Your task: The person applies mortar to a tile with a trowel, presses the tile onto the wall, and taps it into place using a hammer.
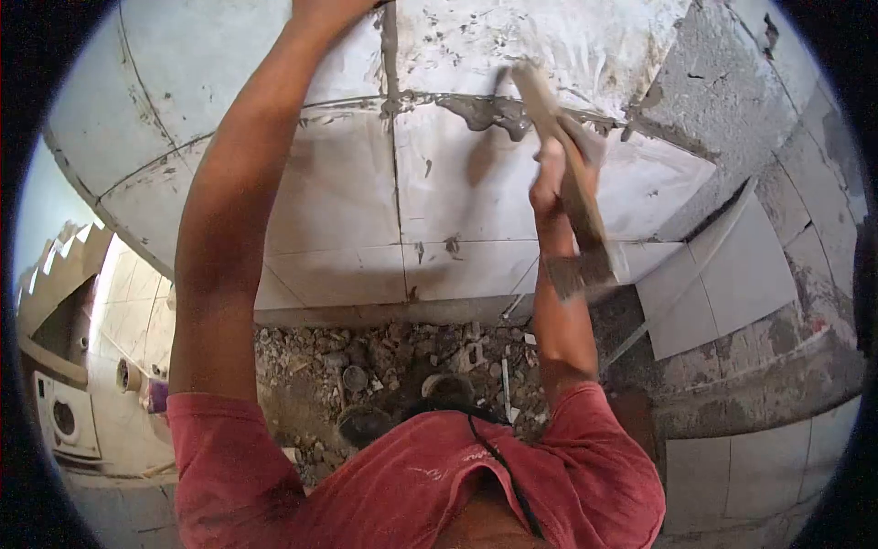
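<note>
My right hand (553, 174) is closed around the wooden handle of a hammer (582, 206). The handle's butt end points up at the wall and its head hangs low, near my forearm; both are somewhat blurred. Behind it, wet grey mortar (498, 114) is smeared along the joint below a white wall tile (540, 46). My left arm reaches up to the top edge, where my left hand (334, 7) is at the tiles beside a vertical joint. Its fingers are cut off by the frame.
Rubble (393, 352) covers the floor below, with a dark bucket (448, 389) amid it. Loose-looking white tiles (732, 274) lean at the right against bare mortared wall (722, 101). At far left stands a white box-like appliance (66, 416) with a round opening.
</note>
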A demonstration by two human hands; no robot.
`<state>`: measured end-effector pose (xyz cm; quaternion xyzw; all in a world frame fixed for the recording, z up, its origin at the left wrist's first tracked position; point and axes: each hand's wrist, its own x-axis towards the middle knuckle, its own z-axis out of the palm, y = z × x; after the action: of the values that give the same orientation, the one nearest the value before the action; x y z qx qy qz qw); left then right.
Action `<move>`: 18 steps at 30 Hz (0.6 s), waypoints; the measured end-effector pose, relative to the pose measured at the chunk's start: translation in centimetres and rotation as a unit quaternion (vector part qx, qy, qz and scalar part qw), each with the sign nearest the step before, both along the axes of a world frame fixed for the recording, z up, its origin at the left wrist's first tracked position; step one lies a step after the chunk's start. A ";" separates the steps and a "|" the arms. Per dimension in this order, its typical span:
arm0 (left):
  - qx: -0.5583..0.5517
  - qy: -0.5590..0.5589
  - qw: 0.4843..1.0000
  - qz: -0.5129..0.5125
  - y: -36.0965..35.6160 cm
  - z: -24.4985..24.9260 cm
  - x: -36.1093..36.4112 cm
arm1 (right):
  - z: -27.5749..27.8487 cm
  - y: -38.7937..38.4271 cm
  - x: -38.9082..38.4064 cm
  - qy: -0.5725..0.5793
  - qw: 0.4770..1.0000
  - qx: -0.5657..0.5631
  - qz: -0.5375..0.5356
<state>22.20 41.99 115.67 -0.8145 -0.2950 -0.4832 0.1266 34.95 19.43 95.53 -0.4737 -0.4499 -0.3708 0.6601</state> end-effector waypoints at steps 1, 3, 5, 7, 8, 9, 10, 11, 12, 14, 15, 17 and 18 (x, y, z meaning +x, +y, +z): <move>0.010 -0.007 1.000 -0.008 0.0 -0.3 -0.2 | 0.3 0.3 -0.2 -0.010 0.997 -0.068 -0.041; 0.001 0.002 1.000 -0.017 -0.4 -1.1 -0.3 | 1.1 0.7 -1.1 -0.080 0.988 -0.083 -0.105; 0.001 -0.001 1.000 -0.002 -0.2 0.1 -0.2 | 2.0 1.7 -2.2 -0.089 0.994 -0.023 -0.061; 0.011 -0.008 1.000 -0.008 0.4 -0.2 -0.2 | 1.6 2.3 -2.0 -0.131 0.983 -0.084 -0.099; 0.024 -0.015 0.999 -0.023 0.3 -0.6 -0.3 | 2.0 2.4 -1.9 -0.162 0.954 -0.178 -0.181; 0.012 -0.015 0.999 -0.034 0.2 -0.5 -0.4 | 2.3 2.4 -2.4 -0.153 0.971 -0.131 -0.125; 0.020 -0.028 0.999 -0.026 0.4 0.3 -0.4 | 2.8 3.0 -2.5 -0.165 0.971 -0.121 -0.121; 0.014 -0.017 1.000 -0.018 0.5 0.3 -0.4 | 2.6 3.2 -2.9 -0.122 0.987 -0.075 -0.073; 0.003 -0.001 1.000 -0.013 0.4 -0.1 -0.3 | 2.2 3.3 -3.3 -0.071 0.997 -0.036 -0.025; -0.016 0.013 1.000 -0.011 0.1 -0.7 -0.4 | 3.5 4.3 -2.3 -0.203 0.952 -0.162 -0.159; -0.011 0.013 1.000 -0.013 0.2 -0.9 -0.2 | 3.2 3.8 -2.4 -0.206 0.954 -0.158 -0.147; 0.011 -0.007 1.000 -0.006 0.5 0.4 -0.5 | 4.8 4.5 -3.1 -0.227 0.955 -0.133 -0.134; 0.000 0.004 1.000 -0.004 0.3 0.1 -0.5 | 4.7 4.8 -3.9 -0.186 0.976 -0.088 -0.076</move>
<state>21.67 42.30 115.76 -0.8176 -0.2911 -0.4804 0.1264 31.00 24.22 100.28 -0.4856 -0.5587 -0.4600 0.4904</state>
